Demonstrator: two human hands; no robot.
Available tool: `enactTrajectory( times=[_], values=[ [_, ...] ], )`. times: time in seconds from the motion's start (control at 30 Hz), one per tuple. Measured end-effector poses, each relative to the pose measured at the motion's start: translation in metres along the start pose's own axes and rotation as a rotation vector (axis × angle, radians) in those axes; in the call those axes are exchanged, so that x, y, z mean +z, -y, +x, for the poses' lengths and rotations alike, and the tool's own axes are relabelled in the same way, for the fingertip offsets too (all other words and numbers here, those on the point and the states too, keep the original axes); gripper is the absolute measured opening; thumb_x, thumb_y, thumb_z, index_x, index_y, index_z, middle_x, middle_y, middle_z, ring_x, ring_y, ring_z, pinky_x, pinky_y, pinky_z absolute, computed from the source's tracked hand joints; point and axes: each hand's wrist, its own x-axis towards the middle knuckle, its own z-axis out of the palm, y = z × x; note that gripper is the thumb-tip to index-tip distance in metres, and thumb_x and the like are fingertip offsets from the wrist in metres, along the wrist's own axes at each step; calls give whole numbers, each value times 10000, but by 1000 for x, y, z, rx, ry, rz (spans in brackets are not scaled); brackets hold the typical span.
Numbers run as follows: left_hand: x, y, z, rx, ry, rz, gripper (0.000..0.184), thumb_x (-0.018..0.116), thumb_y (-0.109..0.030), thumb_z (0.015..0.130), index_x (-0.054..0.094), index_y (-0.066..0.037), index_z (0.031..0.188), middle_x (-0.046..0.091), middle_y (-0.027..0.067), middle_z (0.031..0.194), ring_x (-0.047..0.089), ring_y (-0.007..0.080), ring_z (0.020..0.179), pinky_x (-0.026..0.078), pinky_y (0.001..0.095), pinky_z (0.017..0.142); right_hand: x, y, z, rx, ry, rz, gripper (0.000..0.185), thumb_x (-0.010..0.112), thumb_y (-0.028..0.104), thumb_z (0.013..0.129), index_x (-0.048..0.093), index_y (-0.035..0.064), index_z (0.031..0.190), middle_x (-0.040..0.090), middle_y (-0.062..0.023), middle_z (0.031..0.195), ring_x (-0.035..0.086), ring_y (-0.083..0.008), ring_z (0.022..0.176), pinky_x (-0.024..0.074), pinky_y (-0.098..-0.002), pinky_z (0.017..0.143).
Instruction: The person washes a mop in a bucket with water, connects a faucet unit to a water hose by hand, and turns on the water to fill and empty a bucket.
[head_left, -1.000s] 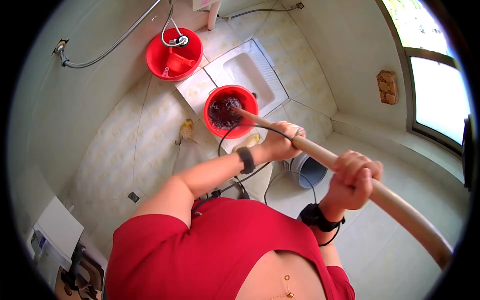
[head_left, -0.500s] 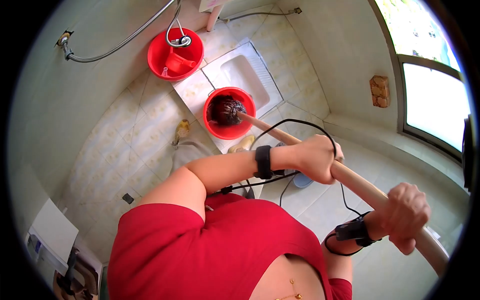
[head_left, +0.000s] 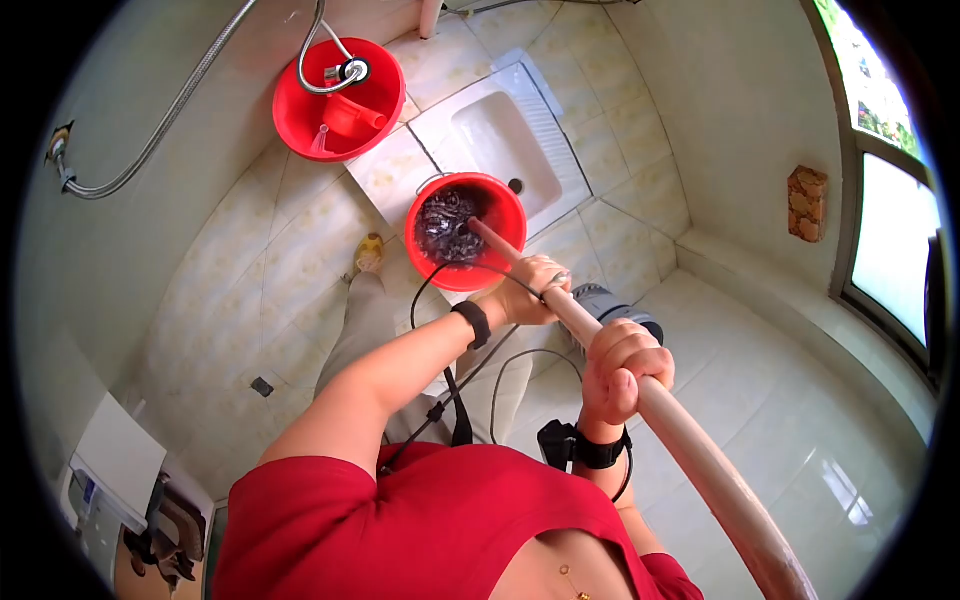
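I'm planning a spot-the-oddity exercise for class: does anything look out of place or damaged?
Possibly one thing: a lone brown patterned patch on the wall beside the window stands out against the plain surface. Damage or decoration, I cannot tell.

A braided metal hose (head_left: 102,192) extended from a wall fitting (head_left: 61,152) on the left side of the room. A red tub (head_left: 297,115), containing a red dipper (head_left: 350,117), stood near a white squat pan (head_left: 505,145). To my right, a brown patterned block (head_left: 807,204) was positioned beside a dark-framed window (head_left: 893,225). Pale tiles (head_left: 222,275) covered the floor.
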Motion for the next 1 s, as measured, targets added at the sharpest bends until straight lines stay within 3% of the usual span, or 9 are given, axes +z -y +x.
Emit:
enactTrajectory(
  times=[0.1, 0.27, 0.5, 0.63, 0.73, 0.87, 0.9, 0.97, 1.0],
  values=[
    [6, 5, 5, 33, -66, -48, 154, 608, -100, 628, 460, -59, 615, 502, 99, 604, 520, 310, 604, 406, 396, 589, 0, -2, 2, 21, -79, 27, 206, 539, 127, 768, 371, 85, 655, 406, 4, 493, 370, -115, 410, 318, -241, 415],
    [7, -30, -29, 24, -5, 66, 166, 615, -113, 626, 457, -66, 606, 511, 91, 617, 519, 304, 613, 402, 396, 583, -9, 49, -28, 85, 125, -70, 175, 539, 79, 755, 391, 61, 662, 431, -29, 487, 410, -145, 415, 375, -281, 433],
    [-5, -184, 29, 152, 29, -162, 143, 594, -136, 569, 466, -74, 553, 493, 112, 510, 500, 337, 500, 392, 398, 474, -21, 204, 13, -1, -105, -61, 166, 410, 113, 786, 357, 95, 630, 365, 8, 463, 329, -105, 382, 319, -278, 391],
    [-34, -260, 43, 149, 176, -268, 123, 591, -157, 575, 509, -66, 561, 528, 131, 537, 528, 334, 518, 419, 398, 486, 2, 277, 33, -200, -216, 3, 191, 485, 87, 751, 355, 106, 613, 388, 15, 464, 346, -99, 372, 314, -246, 384],
    [-62, -299, 51, 178, 435, -294, 107, 594, -158, 566, 555, -59, 563, 546, 139, 554, 544, 320, 519, 437, 377, 493, 4, 307, 43, -300, 71, -41, 255, 497, 150, 716, 290, 136, 567, 255, 35, 493, 245, -89, 458, 245, -198, 469],
    [-66, -302, 57, 153, 554, -444, 139, 597, -153, 544, 596, -33, 615, 552, 141, 584, 545, 309, 543, 433, 366, 499, 12, 290, 74, -36, 738, 819, 240, 721, 38, 543, 492, 104, 572, 515, 29, 446, 488, -34, 377, 332, -113, 364],
    [-68, -297, 64, 110, 640, -464, 155, 597, -149, 538, 605, -26, 632, 552, 144, 592, 542, 310, 550, 431, 364, 502, 4, 287, 75, -30, 742, 818, 240, 721, 38, 543, 492, 104, 572, 515, 29, 446, 488, -34, 377, 332, -113, 364],
    [-63, -271, 67, 100, 548, -494, 168, 591, -138, 539, 615, -32, 666, 556, 138, 605, 544, 311, 574, 436, 358, 527, -8, 272, 74, -91, 615, 488, 211, 538, 103, 737, 369, 108, 611, 413, 6, 468, 368, -94, 373, 312, -232, 379],
    [-63, -256, 67, 60, 498, -469, 173, 607, -147, 545, 604, -36, 677, 559, 135, 607, 546, 310, 579, 435, 364, 528, -11, 259, 71, -72, 524, 359, 206, 535, 121, 750, 374, 104, 623, 418, 5, 469, 377, -93, 373, 313, -233, 378]
  ],
)
